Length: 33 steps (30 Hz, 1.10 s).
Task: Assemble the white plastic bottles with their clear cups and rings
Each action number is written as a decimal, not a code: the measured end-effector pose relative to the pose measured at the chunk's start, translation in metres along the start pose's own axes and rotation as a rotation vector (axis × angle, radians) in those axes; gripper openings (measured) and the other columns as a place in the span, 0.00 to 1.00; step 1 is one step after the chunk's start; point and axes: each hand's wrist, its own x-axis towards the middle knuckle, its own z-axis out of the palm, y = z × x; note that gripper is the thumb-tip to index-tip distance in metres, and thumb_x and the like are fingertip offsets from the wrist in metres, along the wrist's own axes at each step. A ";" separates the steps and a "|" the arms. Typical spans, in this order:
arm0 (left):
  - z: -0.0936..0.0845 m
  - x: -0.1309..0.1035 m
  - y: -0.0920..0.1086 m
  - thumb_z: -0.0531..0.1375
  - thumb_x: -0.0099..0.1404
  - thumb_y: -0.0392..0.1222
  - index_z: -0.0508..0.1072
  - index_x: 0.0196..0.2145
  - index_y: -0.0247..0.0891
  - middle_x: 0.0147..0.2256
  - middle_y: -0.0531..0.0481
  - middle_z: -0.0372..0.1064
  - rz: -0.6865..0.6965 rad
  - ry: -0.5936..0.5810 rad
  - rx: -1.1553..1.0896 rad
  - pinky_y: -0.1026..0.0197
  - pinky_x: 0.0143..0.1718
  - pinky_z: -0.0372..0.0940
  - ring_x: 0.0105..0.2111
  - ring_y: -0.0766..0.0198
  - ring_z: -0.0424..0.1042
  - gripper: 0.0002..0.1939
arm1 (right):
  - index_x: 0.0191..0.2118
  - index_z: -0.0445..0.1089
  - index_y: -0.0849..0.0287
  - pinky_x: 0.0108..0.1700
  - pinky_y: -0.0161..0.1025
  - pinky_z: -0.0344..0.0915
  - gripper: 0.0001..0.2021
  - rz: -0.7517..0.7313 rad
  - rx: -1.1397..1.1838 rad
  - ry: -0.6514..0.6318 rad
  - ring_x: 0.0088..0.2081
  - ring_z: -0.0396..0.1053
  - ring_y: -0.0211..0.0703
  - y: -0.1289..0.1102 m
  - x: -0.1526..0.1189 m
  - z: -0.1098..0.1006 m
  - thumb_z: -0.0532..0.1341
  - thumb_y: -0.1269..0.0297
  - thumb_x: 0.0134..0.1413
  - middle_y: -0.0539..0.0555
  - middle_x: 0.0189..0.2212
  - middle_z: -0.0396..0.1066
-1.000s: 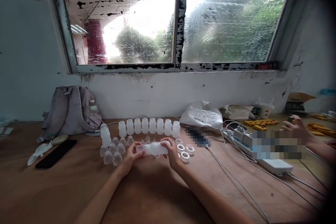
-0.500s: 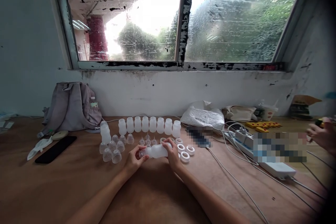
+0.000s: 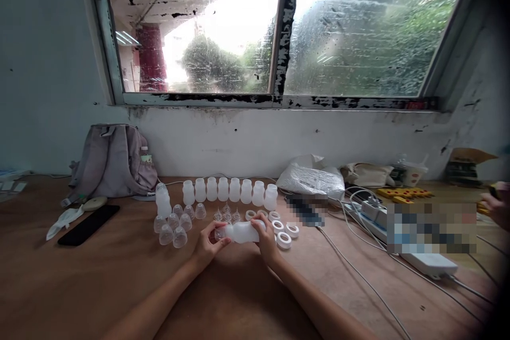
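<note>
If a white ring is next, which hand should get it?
Probably the right hand: it holds the bottle beside the white rings; the left hand, on the clear cap, is farther away.

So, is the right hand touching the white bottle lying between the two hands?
Touching: the head view shows the right hand gripping one end of the white bottle.

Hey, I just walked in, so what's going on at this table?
A person holds a frosted bottle on its side: the left hand grips its clear end, the right hand its other end. Clear domes sit to the left, pointed clear pieces just beyond the bottle, and white rings to the right. Farther back, eight upright bottles stand in a row.
</note>
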 end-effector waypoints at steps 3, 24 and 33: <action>0.003 0.004 0.010 0.61 0.49 0.46 0.67 0.41 0.37 0.29 0.52 0.66 -0.054 0.100 -0.141 0.68 0.27 0.60 0.25 0.70 0.64 0.20 | 0.28 0.57 0.56 0.15 0.29 0.50 0.11 0.080 0.069 -0.036 0.19 0.57 0.34 -0.002 0.000 0.005 0.52 0.54 0.46 0.46 0.20 0.57; -0.138 0.115 0.115 0.59 0.48 0.50 0.70 0.39 0.37 0.36 0.47 0.70 0.100 0.276 1.080 0.63 0.36 0.60 0.36 0.59 0.67 0.21 | 0.34 0.64 0.58 0.14 0.27 0.52 0.11 -0.056 -0.261 -0.344 0.16 0.58 0.30 0.013 0.000 0.010 0.57 0.58 0.44 0.47 0.23 0.64; -0.150 0.126 0.083 0.56 0.50 0.50 0.70 0.39 0.38 0.36 0.40 0.70 -0.143 0.304 1.513 0.51 0.42 0.53 0.41 0.48 0.65 0.20 | 0.32 0.64 0.58 0.16 0.27 0.52 0.07 -0.114 -0.309 -0.364 0.17 0.58 0.31 0.019 -0.002 0.011 0.55 0.63 0.45 0.47 0.20 0.63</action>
